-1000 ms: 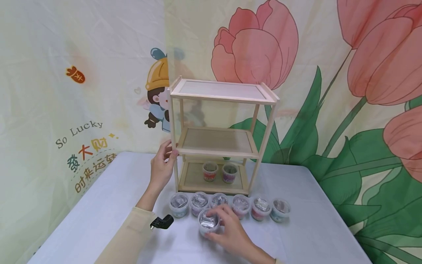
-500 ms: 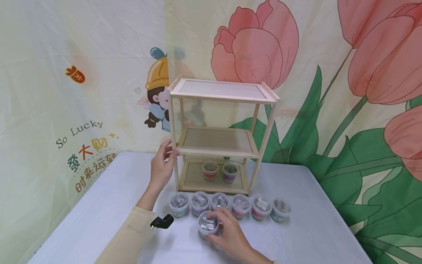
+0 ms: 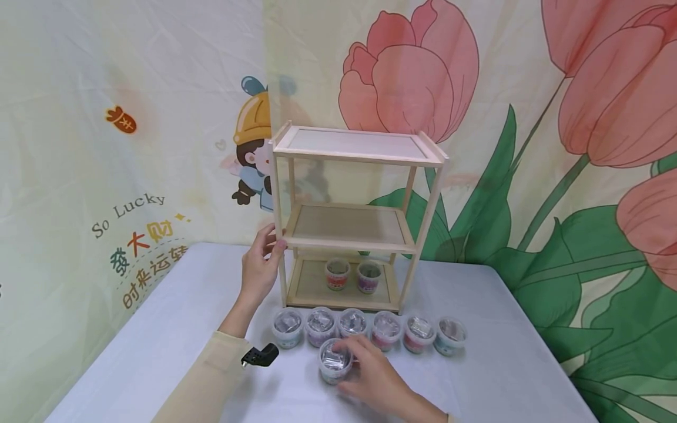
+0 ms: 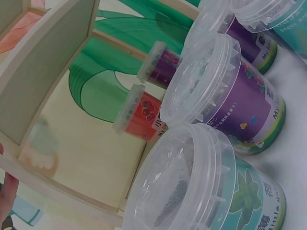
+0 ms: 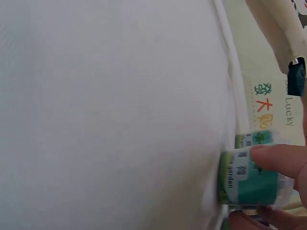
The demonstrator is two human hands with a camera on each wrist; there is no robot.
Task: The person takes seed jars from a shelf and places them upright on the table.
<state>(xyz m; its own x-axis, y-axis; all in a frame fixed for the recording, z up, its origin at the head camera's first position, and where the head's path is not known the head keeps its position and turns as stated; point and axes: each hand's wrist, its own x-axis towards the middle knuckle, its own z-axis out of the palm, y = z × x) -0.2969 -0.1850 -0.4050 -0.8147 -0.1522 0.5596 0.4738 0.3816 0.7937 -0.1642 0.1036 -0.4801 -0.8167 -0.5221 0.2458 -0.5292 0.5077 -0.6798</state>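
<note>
The right hand grips a small clear-lidded tub, fingers curled round its right side and thumb low against its near side; the tub stands on the white table, just in front of a row of six like tubs and nearest the third of them. The left hand holds the front left post of a wooden three-tier rack, fingers wrapped at the level of the middle shelf. Behind the row, on the rack's bottom shelf, stand two more tubs, a red-labelled one and a purple-labelled one, side by side. A small black device sits on the left forearm's beige sleeve. From the head view the held tub's label is hidden by the hand; the right wrist view shows the held tub has a teal and green label, with a finger pressed across it. The left wrist view shows the row from close by: a teal-green tub nearest, then a purple one, and the two shelf tubs beyond them, while only a fingertip of the left hand shows at the edge. Compared with a second ago, the held tub sits slightly lower and nearer the person, and the right hand has drawn back with it; the left hand has not moved on the post.
</note>
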